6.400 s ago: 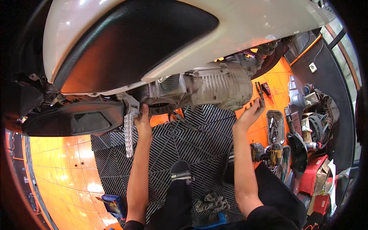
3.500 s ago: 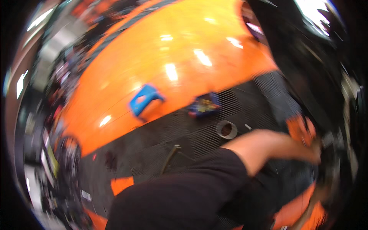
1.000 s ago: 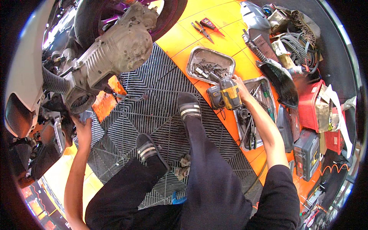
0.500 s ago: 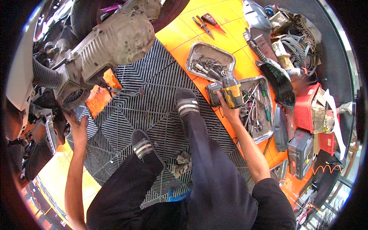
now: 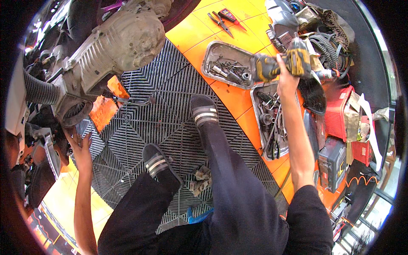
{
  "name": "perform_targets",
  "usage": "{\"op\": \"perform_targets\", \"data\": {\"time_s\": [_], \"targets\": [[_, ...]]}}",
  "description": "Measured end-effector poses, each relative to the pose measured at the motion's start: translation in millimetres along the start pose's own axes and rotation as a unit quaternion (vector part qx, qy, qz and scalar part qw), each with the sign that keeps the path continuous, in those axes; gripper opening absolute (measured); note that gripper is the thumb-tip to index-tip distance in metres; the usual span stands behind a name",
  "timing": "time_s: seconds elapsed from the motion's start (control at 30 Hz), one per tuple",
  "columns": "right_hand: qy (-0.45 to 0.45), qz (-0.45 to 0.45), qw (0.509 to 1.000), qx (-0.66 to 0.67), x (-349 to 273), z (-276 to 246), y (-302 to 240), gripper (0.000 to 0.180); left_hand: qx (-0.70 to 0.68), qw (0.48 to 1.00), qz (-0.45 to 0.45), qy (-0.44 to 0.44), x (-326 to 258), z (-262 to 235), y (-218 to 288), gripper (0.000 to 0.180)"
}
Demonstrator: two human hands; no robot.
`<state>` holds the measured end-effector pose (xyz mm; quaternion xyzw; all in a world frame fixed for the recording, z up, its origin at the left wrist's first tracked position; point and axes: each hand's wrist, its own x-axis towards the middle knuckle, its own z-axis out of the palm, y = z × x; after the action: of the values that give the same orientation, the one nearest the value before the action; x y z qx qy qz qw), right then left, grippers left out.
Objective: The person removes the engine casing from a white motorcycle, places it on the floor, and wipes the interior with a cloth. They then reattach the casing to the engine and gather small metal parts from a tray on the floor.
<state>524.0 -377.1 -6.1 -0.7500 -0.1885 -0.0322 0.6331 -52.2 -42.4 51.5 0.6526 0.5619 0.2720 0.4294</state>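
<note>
Right fingers (image 5: 280, 64) grip a cordless impact driver (image 5: 300, 63); left fingers (image 5: 86, 140) spread. Far metal tray (image 5: 231, 51) holds sockets (image 5: 245, 76) and bolts (image 5: 232, 64); near tray (image 5: 258, 121), hand tools (image 5: 275, 142).

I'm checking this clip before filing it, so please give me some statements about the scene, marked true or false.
1. The right hand holds a yellow-and-black cordless power tool. True.
2. The left hand is inside a metal tray. False: it is by the vehicle, below the grey metal housing.
3. The pliers lie on the orange floor. True.
4. The ribbed mat is white. False: it is dark.
5. A grey rag lies on the mat. True.
</note>
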Motion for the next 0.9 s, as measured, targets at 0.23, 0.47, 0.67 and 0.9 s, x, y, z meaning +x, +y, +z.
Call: {"op": "perform_targets", "data": {"time_s": [0.23,0.47,0.67,0.9], "targets": [[0.065,0.000,0.996,-0.058,87.3,-2.4,99.4,0.072,-0.003,0.999,0.036,-0.011,3.1,2.2,-12.2,0.088],[0.028,0.108,0.993,-0.035,78.0,19.2,132.1,0.077,0.013,0.999,0.028,0.007,-2.0,-6.6,-4.9,0.088],[-0.046,0.111,0.992,-0.023,66.1,18.2,134.5,0.069,0.021,0.999,0.028,0.011,-4.7,-15.7,-16.1,0.089],[0.075,0.119,0.951,-0.277,48.6,-43.4,154.4,0.049,-0.034,0.998,0.053,-0.023,11.3,11.5,-28.9,0.092]]}}
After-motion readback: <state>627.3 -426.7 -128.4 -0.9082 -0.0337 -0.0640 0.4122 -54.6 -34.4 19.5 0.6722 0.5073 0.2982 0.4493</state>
